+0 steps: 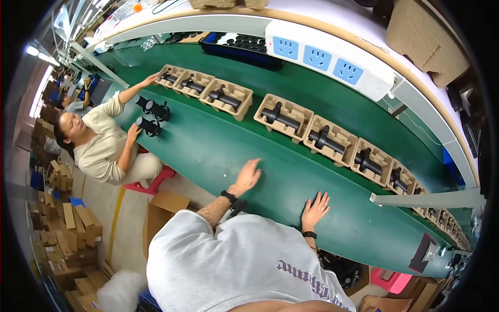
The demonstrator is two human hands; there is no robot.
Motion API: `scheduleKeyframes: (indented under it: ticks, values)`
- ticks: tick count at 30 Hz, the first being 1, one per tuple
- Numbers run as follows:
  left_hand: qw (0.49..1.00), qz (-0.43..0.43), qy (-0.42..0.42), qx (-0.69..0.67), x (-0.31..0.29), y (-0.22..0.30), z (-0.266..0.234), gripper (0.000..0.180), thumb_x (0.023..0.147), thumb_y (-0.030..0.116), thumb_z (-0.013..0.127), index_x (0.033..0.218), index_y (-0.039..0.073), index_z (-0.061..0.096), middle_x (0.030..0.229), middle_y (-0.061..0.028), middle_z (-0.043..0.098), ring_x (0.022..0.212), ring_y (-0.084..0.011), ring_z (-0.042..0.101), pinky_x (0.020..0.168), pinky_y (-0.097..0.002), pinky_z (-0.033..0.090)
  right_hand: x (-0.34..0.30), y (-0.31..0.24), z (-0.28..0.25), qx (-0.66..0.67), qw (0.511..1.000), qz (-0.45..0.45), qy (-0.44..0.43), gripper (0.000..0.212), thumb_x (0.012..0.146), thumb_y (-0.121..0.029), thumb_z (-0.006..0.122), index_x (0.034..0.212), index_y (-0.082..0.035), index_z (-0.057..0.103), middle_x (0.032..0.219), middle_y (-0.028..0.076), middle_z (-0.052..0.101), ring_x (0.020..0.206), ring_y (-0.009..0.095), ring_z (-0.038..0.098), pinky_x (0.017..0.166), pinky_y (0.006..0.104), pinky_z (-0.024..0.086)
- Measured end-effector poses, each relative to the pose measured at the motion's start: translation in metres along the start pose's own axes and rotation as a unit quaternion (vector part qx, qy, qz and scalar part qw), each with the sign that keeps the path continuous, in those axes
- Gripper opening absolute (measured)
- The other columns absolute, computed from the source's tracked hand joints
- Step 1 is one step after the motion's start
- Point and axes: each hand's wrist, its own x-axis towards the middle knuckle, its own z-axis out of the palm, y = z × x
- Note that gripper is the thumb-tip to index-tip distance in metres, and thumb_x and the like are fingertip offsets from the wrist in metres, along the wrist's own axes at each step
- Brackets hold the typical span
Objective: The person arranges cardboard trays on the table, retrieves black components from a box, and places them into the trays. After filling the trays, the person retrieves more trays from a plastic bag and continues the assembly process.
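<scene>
Along the far side of the worktop (pixel 291 179): a row of brown moulded trays (pixel 297 113), running on to the worktop's right end; a gap parts the third and fourth trays from the left.
Tray contents: one black tubular part (pixel 280 120) with a side knob in each of the larger trays in view; contents at the worktop's far right end are too small to tell.
Left hand (pixel 247 178): empty, fingers extended and loosely parted, over the middle of the worktop, apart from the trays; contact with the surface cannot be told.
Right hand (pixel 315 212): empty, palm down, fingers spread wide, at the near edge of the worktop, right of the left hand.
Wrists: a black band on each.
Loose black parts (pixel 156 110): grouped on the worktop's left end.
Co-worker (pixel 99 143): seated at the worktop's left end, beige top, one arm stretched to the leftmost tray, the other beside the loose parts.
Socket strip (pixel 328 60): white with three blue outlets, above the worktop's far side.
Dark bin (pixel 241 49): holds small round black pieces, beyond the trays at the worktop's far side.
Carton (pixel 165 208): open, below the worktop's near edge, left of the wearer.
</scene>
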Motion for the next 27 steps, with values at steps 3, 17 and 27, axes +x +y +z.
scheduleKeyframes:
  ticks: [3,17,27]
  values:
    - [0.994,-0.107,0.02,-0.008,-0.027,-0.039,-0.039,0.041,0.083,0.013,0.048,0.122,0.001,0.043,0.114,-0.025,0.051,0.108,-0.0408,0.047,0.091,-0.0438,0.041,0.005,-0.002,-0.004,0.002,1.0,-0.006,0.001,0.05,0.086,-0.025,0.05,0.133,-0.01,0.038,0.146,0.01,0.025,0.136,0.03,0.018,0.107,0.0525,0.014]
    - [0.965,0.188,0.05,0.174,0.138,-0.085,-0.132,0.049,0.076,0.009,0.058,0.124,0.014,0.048,0.129,-0.015,0.043,0.124,-0.0324,0.036,0.101,-0.0471,0.03,-0.007,-0.105,0.025,0.082,0.991,0.105,0.028,0.039,0.073,-0.012,0.059,0.111,-0.003,0.054,0.133,0.024,0.037,0.123,0.04,0.035,0.102,0.0444,0.031]
    - [0.901,0.411,-0.053,0.127,0.197,-0.062,-0.089,0.035,0.071,-0.006,0.053,0.106,-0.002,0.055,0.11,-0.0196,0.056,0.107,-0.0374,0.048,0.093,-0.0432,0.039,-0.171,-0.103,0.001,0.187,0.948,0.253,0.053,0.027,0.072,-0.011,0.054,0.095,-0.001,0.063,0.117,0.022,0.054,0.111,0.036,0.048,0.095,0.0411,0.039]
